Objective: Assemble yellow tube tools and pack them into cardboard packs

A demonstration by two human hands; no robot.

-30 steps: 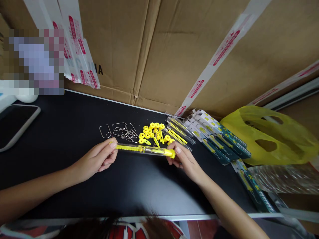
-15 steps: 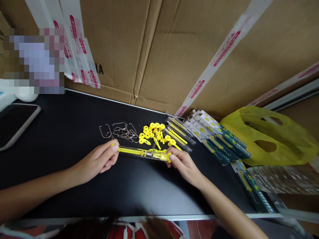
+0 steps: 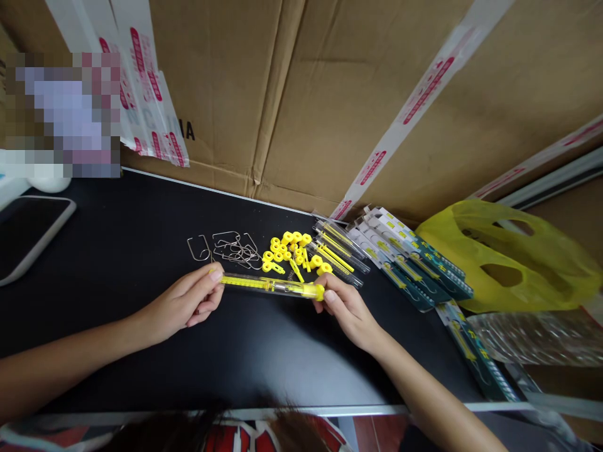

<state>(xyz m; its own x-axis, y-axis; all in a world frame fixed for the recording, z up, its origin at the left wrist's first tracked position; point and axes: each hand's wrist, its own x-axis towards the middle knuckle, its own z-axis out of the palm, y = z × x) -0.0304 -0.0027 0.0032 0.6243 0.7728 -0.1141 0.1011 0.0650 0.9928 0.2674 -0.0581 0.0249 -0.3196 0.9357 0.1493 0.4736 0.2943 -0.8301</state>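
Between my two hands lies a spring scale [image 3: 268, 285], a clear tube with a yellow graduated strip inside and a yellow cap at its right end. My left hand [image 3: 196, 295] pinches the tube's left end between thumb and fingers. At the capped end, my right hand [image 3: 347, 309] is closed on the yellow cap. Just beyond the tube are loose yellow plastic parts [image 3: 281, 254], rings and small caps among them. A tangle of bent wire hooks [image 3: 238, 250] sits to their left. Several clear tubes with yellow rods [image 3: 336, 256] lie to their right.
Printed spring scale boxes [image 3: 409, 260] are stacked at the right, beside a yellow plastic bag [image 3: 518, 263]. A phone [image 3: 32, 235] rests on the black table [image 3: 127, 232] at the left. Tall cardboard [image 3: 217, 81] stands along the back edge.
The spring scale has rolled about its long axis in my hands, so its graduated strip faces up more. Both hands stay in nearly the same place.
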